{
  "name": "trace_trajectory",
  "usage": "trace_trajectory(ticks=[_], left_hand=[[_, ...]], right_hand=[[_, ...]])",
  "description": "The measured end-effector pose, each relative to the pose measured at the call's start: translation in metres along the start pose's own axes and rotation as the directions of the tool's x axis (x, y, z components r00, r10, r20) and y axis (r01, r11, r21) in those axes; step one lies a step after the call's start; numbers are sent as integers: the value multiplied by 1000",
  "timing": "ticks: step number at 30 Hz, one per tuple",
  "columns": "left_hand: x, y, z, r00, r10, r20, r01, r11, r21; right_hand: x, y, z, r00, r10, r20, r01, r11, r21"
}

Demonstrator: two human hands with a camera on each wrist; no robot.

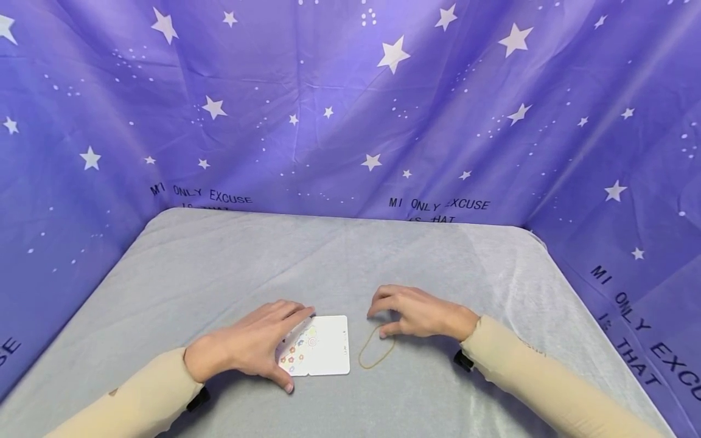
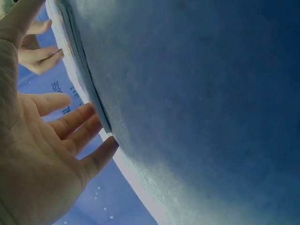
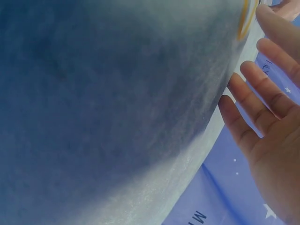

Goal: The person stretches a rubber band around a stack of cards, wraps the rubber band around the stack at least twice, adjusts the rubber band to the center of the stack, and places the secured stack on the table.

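A white booklet-like stack (image 1: 330, 347) with rounded corners and small printed flowers lies flat in the head view; its layered edge (image 2: 89, 77) shows in the left wrist view. My left hand (image 1: 249, 344) spans its left side, thumb near the front edge and fingers at the far edge, partly covering the print. To the right of the stack lies a thin yellow elastic band (image 1: 376, 367) in a loose loop. My right hand (image 1: 418, 312) is over its far end, thumb tip right at the loop, fingers loosely bent and apart in the right wrist view.
A light grey cloth covers the table (image 1: 465, 274). Purple star-printed curtains (image 1: 339, 121) with black lettering enclose its back and sides. Each sleeve has a dark device (image 1: 463, 360) under the wrist.
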State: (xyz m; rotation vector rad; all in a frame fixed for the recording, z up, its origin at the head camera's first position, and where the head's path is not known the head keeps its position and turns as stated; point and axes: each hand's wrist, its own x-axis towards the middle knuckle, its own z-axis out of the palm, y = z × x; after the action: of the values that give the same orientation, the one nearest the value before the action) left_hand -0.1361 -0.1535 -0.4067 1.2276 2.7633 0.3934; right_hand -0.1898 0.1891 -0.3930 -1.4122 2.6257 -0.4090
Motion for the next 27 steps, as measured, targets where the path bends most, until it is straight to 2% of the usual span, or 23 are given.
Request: trace_trajectory(ticks=[11, 16, 27], left_hand=[[4, -1, 1, 1000, 4, 11, -4, 999, 36], [6, 0, 2, 1000, 6, -4, -6, 999, 40], [9, 2, 3, 1000, 2, -14, -1, 999, 53]], right_hand=[[0, 1, 4, 999, -36, -5, 36, 999, -23], [0, 2, 6, 998, -57, -25, 56, 998, -30], [-2, 3, 8, 998, -54, -30, 54, 998, -11]])
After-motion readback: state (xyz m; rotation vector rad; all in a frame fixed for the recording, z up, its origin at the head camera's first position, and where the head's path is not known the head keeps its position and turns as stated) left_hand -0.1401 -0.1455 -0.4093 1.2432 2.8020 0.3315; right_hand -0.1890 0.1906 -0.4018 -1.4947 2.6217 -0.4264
